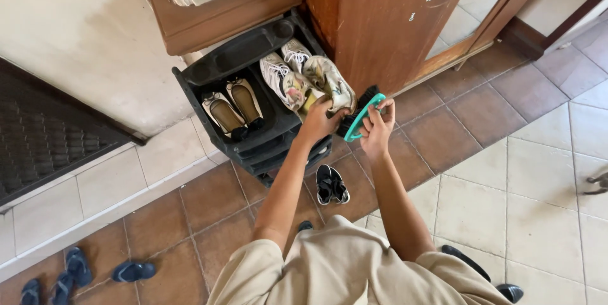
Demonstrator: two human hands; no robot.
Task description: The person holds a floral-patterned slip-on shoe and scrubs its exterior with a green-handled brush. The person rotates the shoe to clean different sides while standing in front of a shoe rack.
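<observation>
My left fingers (330, 110) are pinched around the heel of a patterned shoe (329, 81) lying on the top shelf of the black rack (209, 67). My right hand (379, 126) is wrapped around a teal brush (362, 115), bristles turned toward that shoe, just beside my left hand (320, 120). White sneakers (282, 70) lie against the patterned shoe; tan flats (233, 105) sit further left. Black sandals (331, 184) lie on the tiles below, blue flip-flops (76, 270) well apart.

Brown flats (233, 110), blue sandals (133, 271)
</observation>
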